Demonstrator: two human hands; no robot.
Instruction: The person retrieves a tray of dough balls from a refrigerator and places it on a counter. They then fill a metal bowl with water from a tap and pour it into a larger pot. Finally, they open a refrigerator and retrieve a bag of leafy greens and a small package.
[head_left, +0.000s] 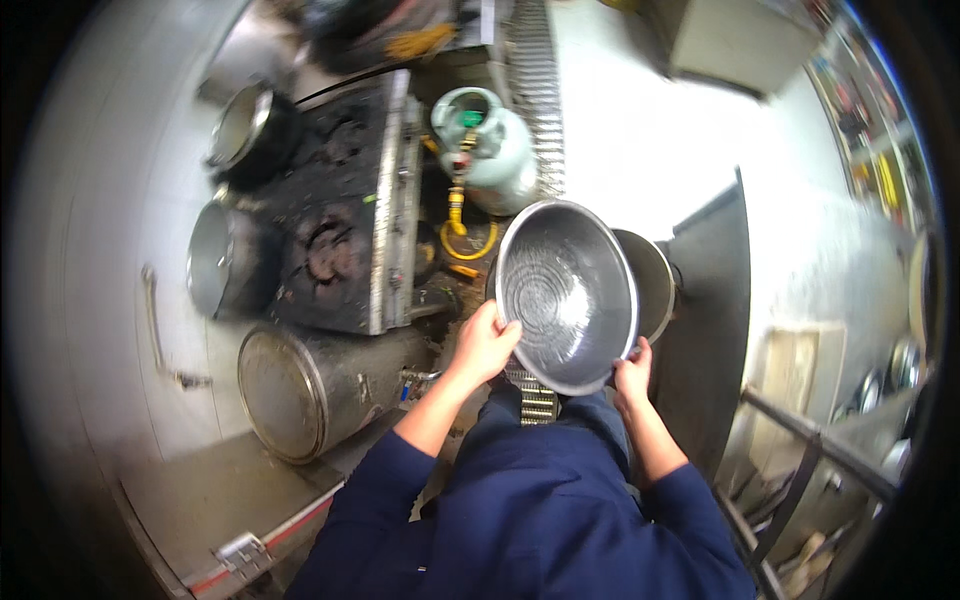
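A wide stainless steel bowl (559, 300) is held out in front of my body, tilted so that its inside faces me. Its inner wall looks wet and shiny, with rings at the bottom. My left hand (484, 341) grips the rim on the left, thumb over the edge. On the lower right of the rim, my right hand (634, 371) has hold too, with most of its fingers hidden behind the bowl. Partly covered by the bowl is a round metal pot (651, 281), its rim showing on the right.
To the left stands a blackened stove (337, 202) with pots (244, 259) along its wall side. A large lidded metal drum (281, 394) is nearer me. Beyond the bowl stands a gas cylinder (502, 161) with a yellow hose (456, 210). A metal rail (817, 435) is at right.
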